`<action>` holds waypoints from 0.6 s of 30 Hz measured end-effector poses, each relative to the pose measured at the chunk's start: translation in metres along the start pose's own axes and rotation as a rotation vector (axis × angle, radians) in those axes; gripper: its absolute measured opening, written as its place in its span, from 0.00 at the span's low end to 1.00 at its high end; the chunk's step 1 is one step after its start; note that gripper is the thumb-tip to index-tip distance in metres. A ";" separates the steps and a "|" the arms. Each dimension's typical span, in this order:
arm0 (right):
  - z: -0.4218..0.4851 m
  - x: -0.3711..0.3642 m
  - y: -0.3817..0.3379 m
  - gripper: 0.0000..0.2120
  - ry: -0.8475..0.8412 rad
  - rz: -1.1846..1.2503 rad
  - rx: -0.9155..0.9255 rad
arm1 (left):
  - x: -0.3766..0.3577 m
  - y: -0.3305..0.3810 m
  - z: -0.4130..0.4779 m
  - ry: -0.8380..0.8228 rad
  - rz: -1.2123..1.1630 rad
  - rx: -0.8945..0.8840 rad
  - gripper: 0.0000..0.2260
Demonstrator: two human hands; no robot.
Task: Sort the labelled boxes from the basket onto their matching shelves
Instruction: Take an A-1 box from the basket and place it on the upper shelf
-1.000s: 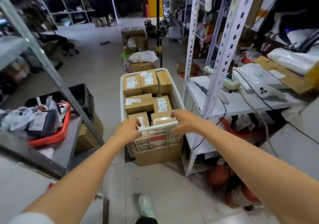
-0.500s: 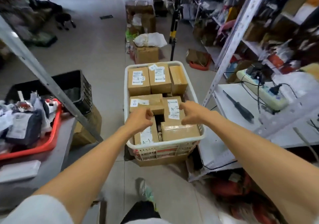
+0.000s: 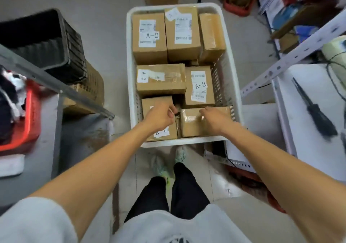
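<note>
"A-2" labels (image 3: 152, 35) on three boxes (image 3: 149, 53)

Diffuse overhead indoor light falling evenly; soft shadow gathering beneath basket (image 3: 187, 142). Motion blur smearing red tray (image 3: 31, 111) and screwdriver (image 3: 316, 111). Wide-angle distortion slanting shelf upright (image 3: 292, 55) near edge; centre reading sharp.

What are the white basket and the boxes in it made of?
White basket: probably moulded plastic, smooth rim, slotted walls. Boxes: brown cardboard, matt, flaps sealed with glossy clear tape; white paper labels.
</note>
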State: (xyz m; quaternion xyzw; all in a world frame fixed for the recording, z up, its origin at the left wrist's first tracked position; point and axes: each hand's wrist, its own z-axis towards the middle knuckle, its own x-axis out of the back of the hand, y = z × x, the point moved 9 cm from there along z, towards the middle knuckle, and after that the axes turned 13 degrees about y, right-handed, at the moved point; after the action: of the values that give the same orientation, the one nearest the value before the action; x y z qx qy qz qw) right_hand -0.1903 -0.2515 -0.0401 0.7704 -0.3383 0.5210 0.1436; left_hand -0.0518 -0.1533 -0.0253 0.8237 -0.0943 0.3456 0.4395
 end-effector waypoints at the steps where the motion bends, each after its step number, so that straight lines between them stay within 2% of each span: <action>1: 0.004 -0.013 0.002 0.22 -0.034 0.024 -0.002 | -0.004 -0.004 0.005 -0.009 -0.005 0.017 0.12; 3: 0.010 -0.042 0.007 0.35 -0.130 0.016 0.003 | -0.012 -0.011 0.013 -0.019 -0.005 0.041 0.12; 5: 0.018 -0.053 0.013 0.46 -0.146 -0.042 0.034 | -0.019 -0.015 0.021 -0.030 0.000 0.056 0.12; 8: 0.039 -0.043 0.018 0.47 -0.033 -0.092 0.074 | -0.024 -0.019 0.034 -0.037 0.002 0.081 0.12; 12: 0.054 -0.052 0.028 0.56 -0.071 -0.214 0.118 | -0.026 -0.020 0.050 -0.026 0.012 0.107 0.12; 15: 0.058 -0.051 0.027 0.54 -0.036 -0.240 0.192 | -0.024 -0.021 0.054 -0.015 0.005 0.135 0.12; 18: 0.057 -0.043 0.027 0.52 -0.054 -0.171 0.182 | -0.019 -0.022 0.054 -0.019 0.000 0.158 0.12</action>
State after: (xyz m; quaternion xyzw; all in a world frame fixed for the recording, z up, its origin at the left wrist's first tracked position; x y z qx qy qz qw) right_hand -0.1783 -0.2876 -0.1059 0.8201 -0.2265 0.5144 0.1077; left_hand -0.0298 -0.1859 -0.0727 0.8591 -0.0709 0.3439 0.3724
